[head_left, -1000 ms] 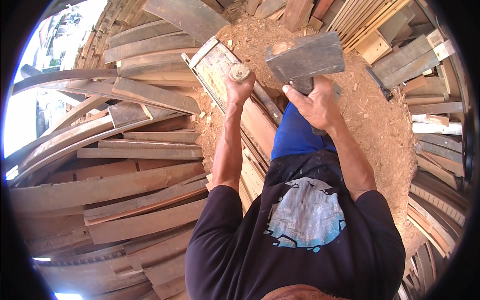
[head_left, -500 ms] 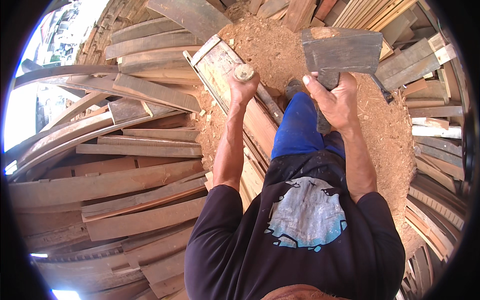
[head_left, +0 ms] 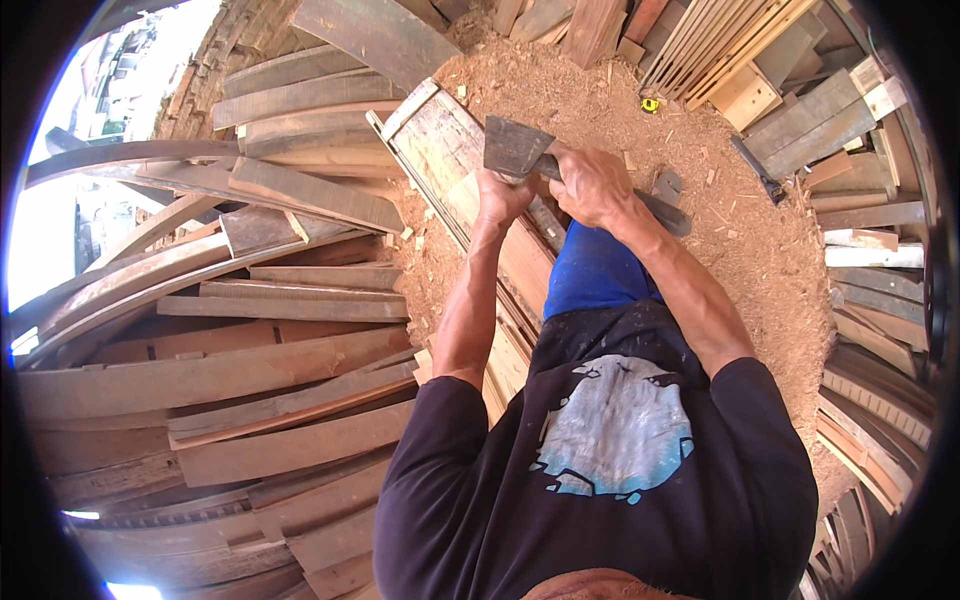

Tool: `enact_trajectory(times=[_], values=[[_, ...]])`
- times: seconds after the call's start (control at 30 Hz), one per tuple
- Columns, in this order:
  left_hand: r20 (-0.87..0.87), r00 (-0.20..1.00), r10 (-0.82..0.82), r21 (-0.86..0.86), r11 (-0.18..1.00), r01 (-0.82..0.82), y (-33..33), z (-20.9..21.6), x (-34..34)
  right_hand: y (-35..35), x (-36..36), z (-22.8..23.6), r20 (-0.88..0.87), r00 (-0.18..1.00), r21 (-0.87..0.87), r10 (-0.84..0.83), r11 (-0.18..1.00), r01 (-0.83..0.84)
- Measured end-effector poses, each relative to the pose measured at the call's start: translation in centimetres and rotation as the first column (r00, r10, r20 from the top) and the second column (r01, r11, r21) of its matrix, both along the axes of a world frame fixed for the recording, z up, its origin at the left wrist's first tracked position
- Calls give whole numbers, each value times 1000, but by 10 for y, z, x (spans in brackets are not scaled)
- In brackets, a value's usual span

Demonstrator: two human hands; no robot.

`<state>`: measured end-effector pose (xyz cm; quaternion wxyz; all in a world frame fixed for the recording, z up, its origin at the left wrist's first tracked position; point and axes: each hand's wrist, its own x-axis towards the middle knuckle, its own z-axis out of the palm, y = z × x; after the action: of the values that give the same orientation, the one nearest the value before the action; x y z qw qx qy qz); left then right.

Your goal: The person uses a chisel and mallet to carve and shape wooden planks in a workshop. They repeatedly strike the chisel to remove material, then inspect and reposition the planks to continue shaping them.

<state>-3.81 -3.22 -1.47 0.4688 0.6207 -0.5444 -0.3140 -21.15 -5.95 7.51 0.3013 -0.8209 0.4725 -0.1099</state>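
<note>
My right hand [head_left: 600, 190] is closed round the handle of a dark wooden mallet [head_left: 516, 146]. The mallet's block head lies right over the top of my left hand [head_left: 503, 200]. That hand is closed in a fist round a chisel; its round wooden handle end, visible earlier, is now covered by the mallet head, and the blade is hidden. Below my left fist lies a long wooden piece [head_left: 440, 140] with a pale face and a raised end strip, running diagonally beside my blue-trousered leg [head_left: 600, 270]. Reddish plank surface [head_left: 525, 255] shows just past my left wrist.
Stacked boards [head_left: 290, 400] and curved planks [head_left: 130, 160] crowd the left. More timber [head_left: 880, 230] stands along the right. Sawdust and chips cover the ground [head_left: 770, 270]. A yellow tape measure [head_left: 650, 104] lies near thin wooden strips [head_left: 720, 45] at the far right.
My right hand has swung the mallet left and down, from beside my leg to over my left fist. The tape measure has come into view. My left hand has barely moved.
</note>
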Motion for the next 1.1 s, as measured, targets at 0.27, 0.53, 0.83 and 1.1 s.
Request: enact_trajectory(times=[0.27, 0.53, 0.83, 1.1], values=[[-163, 930, 330, 124, 942, -312, -12, -15, 30, 16, -13, 28, 410, 894, 158, -182, 979, 127], [-147, 973, 176, 76, 983, -166, -8, 18, 11, 21, -39, 56, 624, 752, 144, -214, 977, 159], [-127, 974, 188, 102, 979, -175, 0, 19, 4, 21, -52, 65, 687, 662, 169, -299, 952, 255], [-96, 986, 140, 187, 975, -120, 5, 19, -3, 18, -45, 69, 664, 698, 94, -268, 956, 277]])
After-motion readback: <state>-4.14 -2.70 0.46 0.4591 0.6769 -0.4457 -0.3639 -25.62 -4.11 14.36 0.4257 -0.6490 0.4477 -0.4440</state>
